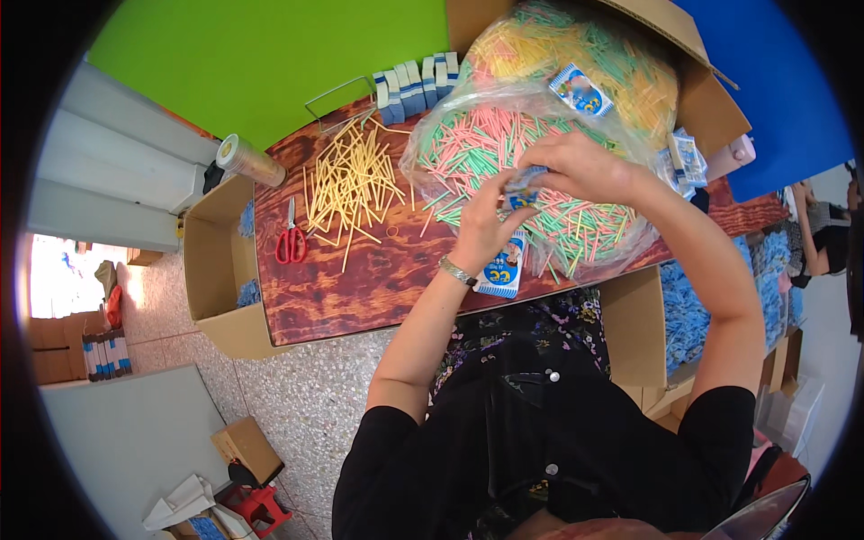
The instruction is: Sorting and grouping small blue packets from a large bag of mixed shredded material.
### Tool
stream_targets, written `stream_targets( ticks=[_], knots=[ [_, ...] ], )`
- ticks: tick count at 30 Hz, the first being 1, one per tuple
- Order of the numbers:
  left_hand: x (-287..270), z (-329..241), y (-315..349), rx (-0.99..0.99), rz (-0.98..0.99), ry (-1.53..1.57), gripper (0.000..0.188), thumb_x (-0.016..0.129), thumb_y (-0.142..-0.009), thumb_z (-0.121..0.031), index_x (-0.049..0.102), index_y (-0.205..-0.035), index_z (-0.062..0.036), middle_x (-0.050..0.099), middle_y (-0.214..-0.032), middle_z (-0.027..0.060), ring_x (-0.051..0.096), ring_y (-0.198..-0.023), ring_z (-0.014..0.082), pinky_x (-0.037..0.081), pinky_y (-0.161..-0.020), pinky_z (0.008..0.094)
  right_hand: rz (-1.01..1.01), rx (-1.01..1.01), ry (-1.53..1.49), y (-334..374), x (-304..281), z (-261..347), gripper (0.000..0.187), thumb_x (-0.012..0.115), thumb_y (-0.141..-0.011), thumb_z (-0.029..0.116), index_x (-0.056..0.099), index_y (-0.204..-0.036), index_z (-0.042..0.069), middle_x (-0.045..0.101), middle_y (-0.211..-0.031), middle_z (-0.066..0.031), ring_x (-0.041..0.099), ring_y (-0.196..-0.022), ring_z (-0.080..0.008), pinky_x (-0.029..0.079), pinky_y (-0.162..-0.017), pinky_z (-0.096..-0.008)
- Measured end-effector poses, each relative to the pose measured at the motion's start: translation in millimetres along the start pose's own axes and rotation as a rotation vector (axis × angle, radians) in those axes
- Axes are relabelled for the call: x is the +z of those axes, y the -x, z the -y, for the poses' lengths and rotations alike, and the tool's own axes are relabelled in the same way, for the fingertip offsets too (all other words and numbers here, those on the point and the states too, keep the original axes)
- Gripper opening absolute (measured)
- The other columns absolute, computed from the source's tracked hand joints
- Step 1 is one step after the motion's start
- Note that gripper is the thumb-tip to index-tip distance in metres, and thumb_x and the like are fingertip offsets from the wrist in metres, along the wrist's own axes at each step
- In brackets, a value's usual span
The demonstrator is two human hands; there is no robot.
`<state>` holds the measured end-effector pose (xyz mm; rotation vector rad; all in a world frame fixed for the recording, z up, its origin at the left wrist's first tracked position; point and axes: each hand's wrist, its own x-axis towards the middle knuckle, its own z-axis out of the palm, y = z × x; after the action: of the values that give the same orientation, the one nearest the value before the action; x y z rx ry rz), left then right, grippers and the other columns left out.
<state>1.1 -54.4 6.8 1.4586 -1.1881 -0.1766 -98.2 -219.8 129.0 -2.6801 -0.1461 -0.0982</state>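
Note:
Over the near part of a clear plastic bag full of pink, green and yellow sticks (567, 229), my two hands meet at a small blue-and-white packet (524, 191). My left hand (484, 220), with a metal watch band at the wrist, is closed on the packet's left side. From the upper right my right hand (580, 166) bends over it, fingers pinching its top; the fingertips are partly hidden. Just below my left hand lies another blue-and-white packet (504, 268) at the table's front edge. A third packet (580, 90) rests on top of the bag.
Left on the wood-patterned table (351, 292) are loose yellow sticks (355, 180), red-handled scissors (291, 238) and a clear tub (250, 160). Blue-and-white bundles (418, 85) stand at the back. Cardboard boxes (216, 252) flank the table; blue packets fill the right one.

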Motion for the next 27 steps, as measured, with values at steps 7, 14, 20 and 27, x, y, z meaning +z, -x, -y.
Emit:
stream_targets(
  ticks=[7,14,20,27],
  knots=[
    [-16.7,5.2,-1.9,-0.143,0.062,0.055,0.033,0.078,-0.077,-0.013,0.065,-0.107,-0.0038,0.069,-0.093,0.0099,0.067,-0.081,0.0180,0.052,-0.070,0.0306,-0.148,-0.011,-0.054,5.8,18.7,6.4,0.018,0.068,-0.084,0.014,0.065,-0.101,0.007,0.066,-0.084,-0.0128,0.065,-0.077,-0.0310,0.051,-0.068,-0.0385],
    [-35.7,39.3,19.6,-0.340,-0.095,0.414,0.019,0.071,-0.086,-0.009,0.066,-0.100,0.0017,0.071,-0.095,0.0050,0.064,-0.084,0.0093,0.051,-0.073,0.0259,-0.236,0.402,0.132,35.7,56.8,-106.6,0.022,0.062,-0.087,0.015,0.063,-0.107,0.005,0.068,-0.094,-0.0166,0.065,-0.086,-0.0357,0.052,-0.075,-0.0404],
    [-56.7,94.5,8.0,-0.364,-0.137,0.008,0.020,0.075,-0.081,-0.014,0.068,-0.093,0.0015,0.070,-0.082,0.0061,0.064,-0.074,0.0120,0.051,-0.068,0.0280,-0.210,0.642,0.335,19.6,87.1,-128.5,0.020,0.059,-0.086,0.014,0.064,-0.101,0.003,0.063,-0.108,-0.0225,0.063,-0.096,-0.0398,0.052,-0.083,-0.0473],
    [-60.6,136.5,-61.8,-0.080,-0.156,-0.318,0.051,0.080,-0.073,-0.025,0.063,-0.113,0.0004,0.066,-0.106,0.0206,0.065,-0.099,0.0341,0.050,-0.087,0.0382,-0.130,0.645,0.422,5.4,93.8,-145.8,0.022,0.064,-0.084,0.021,0.064,-0.098,0.005,0.064,-0.101,-0.0207,0.064,-0.095,-0.0370,0.052,-0.082,-0.0466]
  ],
)
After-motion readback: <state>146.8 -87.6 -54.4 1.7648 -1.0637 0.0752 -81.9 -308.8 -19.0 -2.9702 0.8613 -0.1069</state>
